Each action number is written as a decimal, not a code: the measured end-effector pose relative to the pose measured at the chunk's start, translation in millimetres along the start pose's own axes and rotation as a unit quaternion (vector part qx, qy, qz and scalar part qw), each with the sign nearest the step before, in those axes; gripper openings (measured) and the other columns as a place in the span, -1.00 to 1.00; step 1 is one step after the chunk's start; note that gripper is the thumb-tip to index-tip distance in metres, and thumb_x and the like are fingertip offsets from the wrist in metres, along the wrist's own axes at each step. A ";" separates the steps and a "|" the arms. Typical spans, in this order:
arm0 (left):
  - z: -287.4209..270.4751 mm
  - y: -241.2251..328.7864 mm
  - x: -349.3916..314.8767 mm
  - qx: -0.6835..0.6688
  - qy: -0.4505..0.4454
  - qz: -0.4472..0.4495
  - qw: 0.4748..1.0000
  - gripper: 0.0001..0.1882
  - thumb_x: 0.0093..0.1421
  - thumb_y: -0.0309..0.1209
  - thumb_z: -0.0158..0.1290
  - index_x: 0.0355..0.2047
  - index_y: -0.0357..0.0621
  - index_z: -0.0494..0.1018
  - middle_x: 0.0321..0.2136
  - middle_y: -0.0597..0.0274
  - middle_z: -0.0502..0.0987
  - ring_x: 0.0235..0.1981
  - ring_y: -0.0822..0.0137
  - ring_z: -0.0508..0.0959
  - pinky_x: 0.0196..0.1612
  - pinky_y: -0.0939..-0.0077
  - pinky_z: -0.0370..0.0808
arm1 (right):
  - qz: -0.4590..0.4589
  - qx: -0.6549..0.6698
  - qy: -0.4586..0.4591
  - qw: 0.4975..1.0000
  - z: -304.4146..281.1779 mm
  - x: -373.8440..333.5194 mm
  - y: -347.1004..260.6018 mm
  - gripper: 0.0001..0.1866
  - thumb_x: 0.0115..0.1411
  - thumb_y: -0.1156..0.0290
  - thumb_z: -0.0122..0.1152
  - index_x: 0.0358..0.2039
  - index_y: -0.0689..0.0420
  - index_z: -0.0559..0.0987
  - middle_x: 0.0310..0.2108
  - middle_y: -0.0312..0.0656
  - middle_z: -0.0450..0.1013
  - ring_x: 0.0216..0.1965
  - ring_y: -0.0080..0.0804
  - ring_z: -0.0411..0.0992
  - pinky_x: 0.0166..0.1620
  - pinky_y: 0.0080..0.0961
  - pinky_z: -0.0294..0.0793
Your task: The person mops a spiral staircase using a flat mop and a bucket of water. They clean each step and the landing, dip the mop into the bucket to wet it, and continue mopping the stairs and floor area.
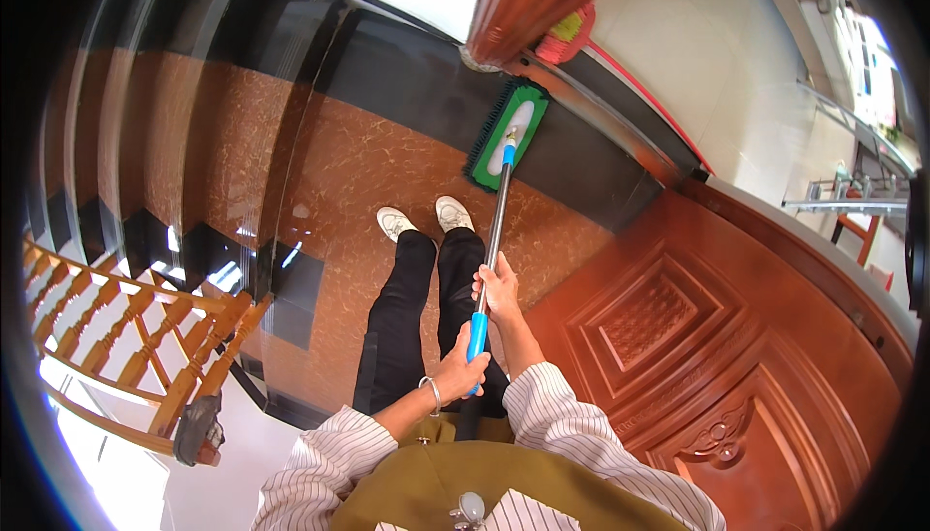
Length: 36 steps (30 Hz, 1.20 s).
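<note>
A flat mop (496,211) with a metal pole slants away from me across the brown floor. Around its blue grip (477,335), low on the pole, my left hand (457,374) is closed. Farther up, my right hand (499,289) wraps round the bare metal just above that grip. The green mop head (531,132), with a dark shaggy fringe, lies on the floor by the black border, close to the door frame's foot (481,58).
A carved reddish-brown door (639,327) stands open at my right. Stairs (208,134) and a wooden railing (145,337) with a grey cloth (199,429) are at the left. Beyond the threshold (610,109) lies a pink-and-yellow item (566,37). My white shoes (453,213) stand near the mop.
</note>
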<state>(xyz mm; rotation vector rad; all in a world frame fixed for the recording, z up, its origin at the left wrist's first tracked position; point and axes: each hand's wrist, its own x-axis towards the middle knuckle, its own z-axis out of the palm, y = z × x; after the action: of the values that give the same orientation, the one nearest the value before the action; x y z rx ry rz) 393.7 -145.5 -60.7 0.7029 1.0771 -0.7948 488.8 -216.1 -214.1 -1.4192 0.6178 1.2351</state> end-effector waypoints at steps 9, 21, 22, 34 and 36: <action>54.0 12.8 49.7 0.261 -0.056 -0.039 0.963 -0.24 0.15 -0.32 -0.11 0.27 0.11 -0.27 -0.58 0.16 0.38 -0.73 0.38 0.44 -0.74 0.53 0.35 | 0.009 0.147 0.123 0.981 -102.9 -9.7 5.1 -0.94 0.21 0.47 -0.07 -0.33 -0.01 0.29 -0.55 -0.28 0.36 -0.62 -0.55 0.35 -0.63 -0.59 0.39; 50.7 38.0 55.1 0.220 -0.076 -0.082 0.969 -0.38 0.20 -0.32 -0.08 0.25 0.08 0.00 -0.61 0.31 0.34 -0.73 0.52 0.36 -0.74 0.64 0.27 | 0.035 0.139 0.268 0.953 -105.9 1.3 24.1 -0.97 0.18 0.47 -0.10 -0.38 0.08 0.27 -0.59 -0.25 0.35 -0.68 -0.57 0.32 -0.66 -0.61 0.33; 41.6 39.0 53.5 0.223 -0.072 -0.076 0.969 -0.36 0.19 -0.33 -0.06 0.26 0.08 -0.01 -0.61 0.31 0.35 -0.72 0.52 0.36 -0.72 0.65 0.27 | 0.033 0.141 0.270 0.952 -98.7 5.0 27.1 -0.97 0.18 0.48 -0.10 -0.37 0.08 0.27 -0.59 -0.25 0.35 -0.68 -0.57 0.32 -0.66 -0.60 0.33; -120.0 -53.0 -21.3 0.064 -0.009 -0.070 0.995 -0.37 0.24 -0.38 -0.08 0.27 0.14 -0.04 -0.63 0.32 0.33 -0.72 0.52 0.32 -0.71 0.64 0.24 | -0.031 0.013 0.284 0.958 71.1 1.2 129.9 -0.47 0.13 0.47 -0.02 0.09 0.28 0.08 -0.68 -0.24 0.30 -0.77 -0.49 0.31 -0.74 -0.50 0.31; -153.1 -82.9 -48.9 0.017 0.003 -0.063 0.998 -0.37 0.24 -0.37 -0.07 0.27 0.14 -0.06 -0.64 0.33 0.31 -0.72 0.50 0.30 -0.69 0.62 0.25 | -0.026 -0.045 0.245 0.968 117.5 -18.0 158.9 -0.35 0.09 0.47 -0.05 0.16 0.28 -0.04 -0.46 0.06 0.35 -0.47 -0.14 0.36 -0.42 -0.35 0.35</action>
<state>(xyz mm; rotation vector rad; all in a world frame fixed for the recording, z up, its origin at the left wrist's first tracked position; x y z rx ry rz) 237.9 -54.6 -72.8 0.6712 1.1226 -0.9213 302.6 -153.2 -241.8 -1.8257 0.8583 0.8767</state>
